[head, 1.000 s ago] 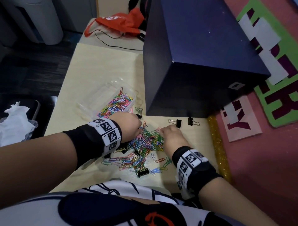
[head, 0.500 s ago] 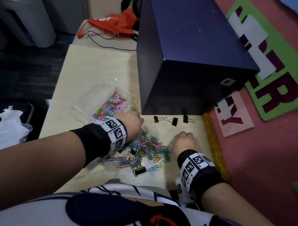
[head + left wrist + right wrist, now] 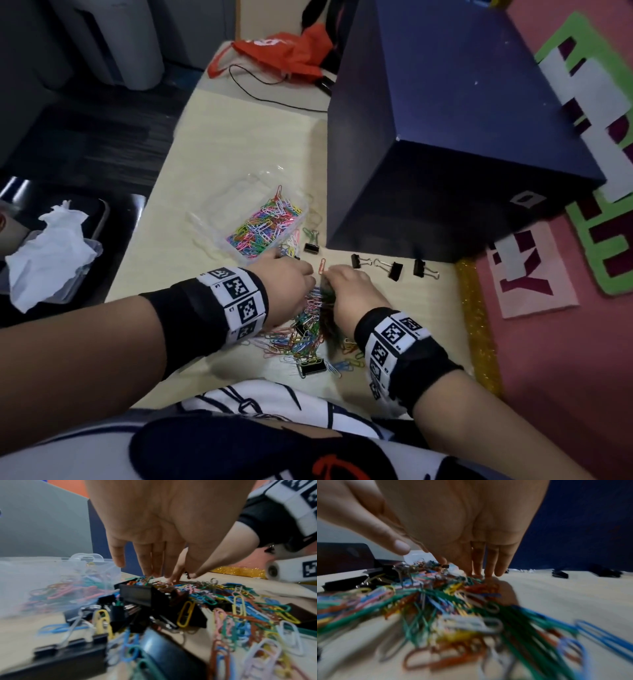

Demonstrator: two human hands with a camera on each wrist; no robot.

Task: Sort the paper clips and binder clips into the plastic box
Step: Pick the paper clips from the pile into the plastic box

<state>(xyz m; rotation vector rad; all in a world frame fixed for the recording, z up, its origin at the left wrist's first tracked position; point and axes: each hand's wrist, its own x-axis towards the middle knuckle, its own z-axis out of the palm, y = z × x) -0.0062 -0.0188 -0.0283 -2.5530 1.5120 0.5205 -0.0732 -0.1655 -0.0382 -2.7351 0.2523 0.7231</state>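
On the pale table point(image 3: 239, 144), both hands, left hand point(image 3: 287, 277) and right hand point(image 3: 352, 287), press straight fingers into the paper clip pile point(image 3: 308, 329) near the front edge; the plastic box point(image 3: 250, 219) lies just beyond, nearer the left hand.

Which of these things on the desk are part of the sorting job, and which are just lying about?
Part of the job:
- heap of paper clips
- black binder clips by the big box
- clear plastic box, already part filled with clips
- left hand and right hand, both reaching into the heap

Just lying about:
- dark blue box
- orange bag
- black cable
- crumpled tissue
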